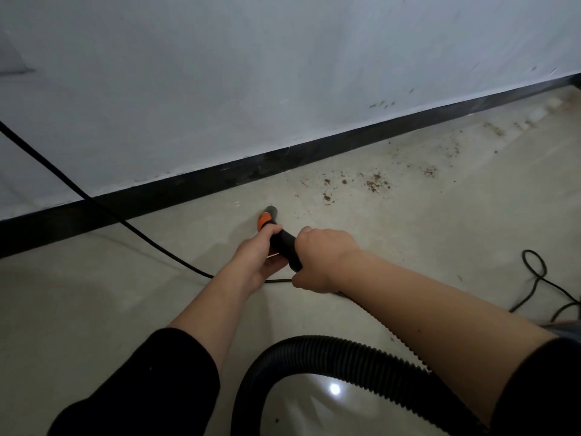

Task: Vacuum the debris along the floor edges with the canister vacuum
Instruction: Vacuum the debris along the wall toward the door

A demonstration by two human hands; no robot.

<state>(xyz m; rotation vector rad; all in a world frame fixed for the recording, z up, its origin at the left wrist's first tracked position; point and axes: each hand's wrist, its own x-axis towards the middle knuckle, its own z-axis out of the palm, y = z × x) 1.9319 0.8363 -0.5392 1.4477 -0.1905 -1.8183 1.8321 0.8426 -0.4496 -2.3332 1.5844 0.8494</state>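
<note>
A black vacuum wand [284, 243] with an orange collar [263, 221] points at the floor, its grey nozzle tip [272, 211] close to the black baseboard [188, 191]. My left hand [257, 258] grips the wand just behind the orange collar. My right hand [320, 258] grips it further back. The ribbed black hose [330, 347] loops across the floor under my right forearm. Brown debris [375, 184] lies scattered to the right of the nozzle, along the baseboard, with more crumbs [493, 129] farther right.
A white wall [283, 73] rises above the baseboard. A black power cord [103, 212] runs from the upper left down under my hands. Another cord loop [534, 265] lies at the right. The floor is pale glossy tile [94, 294].
</note>
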